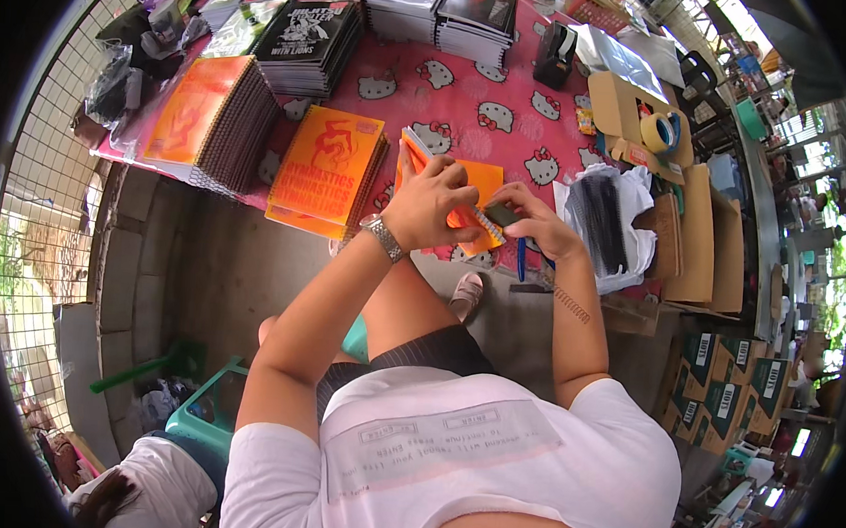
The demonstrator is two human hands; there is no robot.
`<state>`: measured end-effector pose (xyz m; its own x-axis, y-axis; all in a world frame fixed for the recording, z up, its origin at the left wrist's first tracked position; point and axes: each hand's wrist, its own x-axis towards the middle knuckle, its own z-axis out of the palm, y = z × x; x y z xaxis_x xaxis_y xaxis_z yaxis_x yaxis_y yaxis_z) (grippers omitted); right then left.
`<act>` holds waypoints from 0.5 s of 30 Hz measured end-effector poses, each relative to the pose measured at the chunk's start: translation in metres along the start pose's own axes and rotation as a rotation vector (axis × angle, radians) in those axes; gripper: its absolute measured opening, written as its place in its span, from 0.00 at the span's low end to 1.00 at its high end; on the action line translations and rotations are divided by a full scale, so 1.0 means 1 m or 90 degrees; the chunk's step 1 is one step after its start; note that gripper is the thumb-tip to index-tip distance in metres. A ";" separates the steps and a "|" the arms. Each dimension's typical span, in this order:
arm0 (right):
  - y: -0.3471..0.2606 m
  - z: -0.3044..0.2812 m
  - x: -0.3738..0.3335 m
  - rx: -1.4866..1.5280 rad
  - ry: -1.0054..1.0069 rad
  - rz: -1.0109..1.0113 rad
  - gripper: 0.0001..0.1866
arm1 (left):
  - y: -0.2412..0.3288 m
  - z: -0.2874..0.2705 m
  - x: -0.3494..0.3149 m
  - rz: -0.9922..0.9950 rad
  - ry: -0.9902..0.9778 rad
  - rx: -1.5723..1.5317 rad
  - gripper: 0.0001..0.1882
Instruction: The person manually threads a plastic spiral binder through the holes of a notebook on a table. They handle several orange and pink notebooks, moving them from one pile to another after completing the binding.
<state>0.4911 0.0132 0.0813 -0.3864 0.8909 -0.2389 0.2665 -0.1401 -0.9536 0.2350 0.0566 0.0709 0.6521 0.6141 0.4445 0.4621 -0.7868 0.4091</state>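
My left hand [433, 203], with a metal watch at the wrist, is closed around an orange spiral notebook [480, 179] held tilted over the table's near edge. Its coil edge [481, 221] faces my right hand [541, 227]. The fingers of that hand pinch a small dark greenish piece [504, 214] against the end of the coil. Below the palm a slim blue handle [521, 257] hangs down; whether it joins the dark piece is hidden. A thin brown spiral line [569, 303] runs along my right forearm, either a loose coil or a marking.
Orange spiral notebooks stand in a short stack [325, 165] and a taller stack [203, 113] to the left. Black notebooks [305, 42] are piled behind. At right lie black coils in white wrapping [599, 225], an open cardboard box [628, 108] and a tape roll [657, 133].
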 end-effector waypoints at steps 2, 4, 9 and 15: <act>-0.006 0.005 -0.003 0.282 -0.060 -0.100 0.34 | -0.002 -0.002 0.003 -0.005 -0.025 -0.011 0.22; -0.015 0.002 0.003 0.189 -0.137 -0.163 0.33 | -0.003 -0.005 0.004 -0.006 -0.050 -0.022 0.22; -0.016 0.014 0.002 0.369 -0.117 -0.201 0.37 | -0.003 -0.006 0.006 -0.022 -0.070 -0.022 0.23; -0.022 0.011 0.013 0.242 -0.130 -0.183 0.33 | 0.000 -0.004 0.003 -0.037 -0.049 -0.013 0.25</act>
<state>0.4704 0.0226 0.0971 -0.5710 0.8196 0.0476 -0.2009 -0.0833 -0.9761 0.2347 0.0591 0.0756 0.6694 0.6514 0.3571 0.4885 -0.7481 0.4490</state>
